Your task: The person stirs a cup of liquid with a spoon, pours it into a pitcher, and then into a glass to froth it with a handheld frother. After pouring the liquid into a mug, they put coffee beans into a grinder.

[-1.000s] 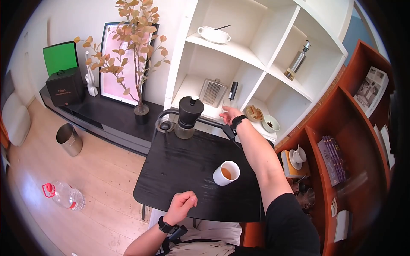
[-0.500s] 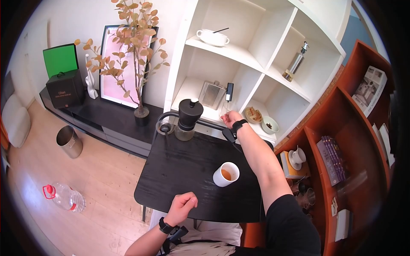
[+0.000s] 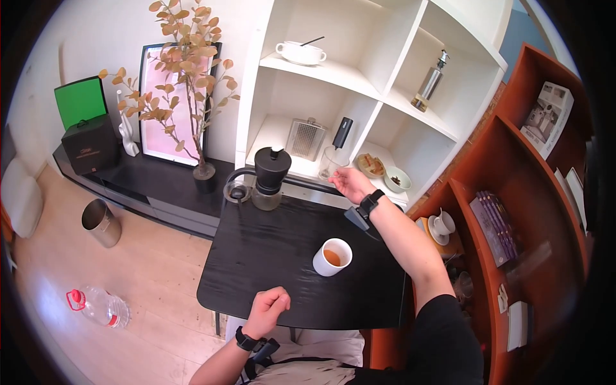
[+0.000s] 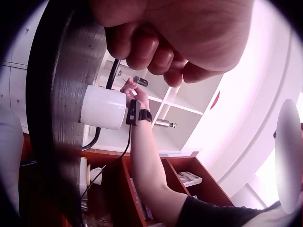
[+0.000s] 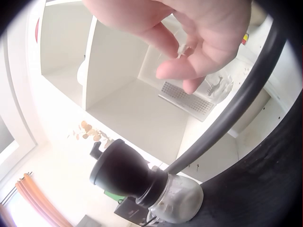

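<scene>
My right hand (image 3: 351, 185) is in front of the white shelf, beyond the table's far edge. Its thumb and fingers pinch a small, whitish lump (image 5: 182, 50), mostly hidden by the fingertips. Close beyond those fingers stands a clear glass (image 3: 330, 162), with a black-handled frother (image 3: 342, 132) leaning up from it. A white mug (image 3: 333, 257) with some brown liquid stands on the black table (image 3: 256, 276). Loosely curled, my left hand (image 3: 267, 310) is at the table's near edge and holds nothing; its bent fingers also show in the left wrist view.
A black-topped coffee grinder (image 3: 271, 168) stands at the table's far left. Behind the table runs a dark rail (image 5: 241, 101). Beside the glass are a perforated metal flask (image 3: 305, 139), a bowl of brown pieces (image 3: 371, 165) and a pale green bowl (image 3: 398, 179).
My right hand has come away from the glass, toward me, with the small lump pinched. The frother shifted in the glass. The head view has turned slightly; my left hand stays by the near edge.
</scene>
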{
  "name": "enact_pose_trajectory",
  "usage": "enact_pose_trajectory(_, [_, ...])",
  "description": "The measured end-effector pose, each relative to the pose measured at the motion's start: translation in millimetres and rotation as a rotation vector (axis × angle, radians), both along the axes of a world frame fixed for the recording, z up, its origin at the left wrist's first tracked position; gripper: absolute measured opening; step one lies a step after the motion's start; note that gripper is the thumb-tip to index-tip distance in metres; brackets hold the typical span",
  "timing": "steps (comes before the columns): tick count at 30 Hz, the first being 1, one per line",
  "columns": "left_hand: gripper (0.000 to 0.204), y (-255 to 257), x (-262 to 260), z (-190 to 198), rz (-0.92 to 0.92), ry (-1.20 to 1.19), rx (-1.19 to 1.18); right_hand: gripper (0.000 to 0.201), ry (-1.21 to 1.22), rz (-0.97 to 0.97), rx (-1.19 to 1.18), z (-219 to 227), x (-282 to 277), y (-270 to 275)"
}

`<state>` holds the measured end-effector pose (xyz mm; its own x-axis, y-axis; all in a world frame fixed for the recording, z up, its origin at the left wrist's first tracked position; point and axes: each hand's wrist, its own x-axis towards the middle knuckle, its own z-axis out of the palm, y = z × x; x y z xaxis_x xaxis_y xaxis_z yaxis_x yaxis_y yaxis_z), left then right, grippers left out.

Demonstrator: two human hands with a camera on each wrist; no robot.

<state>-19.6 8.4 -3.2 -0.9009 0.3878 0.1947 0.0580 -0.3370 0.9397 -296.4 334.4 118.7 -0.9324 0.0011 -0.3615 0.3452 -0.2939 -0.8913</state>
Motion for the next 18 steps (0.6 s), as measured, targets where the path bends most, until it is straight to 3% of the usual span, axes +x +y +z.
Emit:
enact_pose_trajectory(10, [0.030,0,2,5,0.015,0.006,-0.023,0.016,-0.001,0.099,0.179,56,98,49])
enact_pose_trajectory(18, [0.028,0,1,3,0.022,0.026,-0.034,0.014,-0.031,-0.057,0.268,47,98,98])
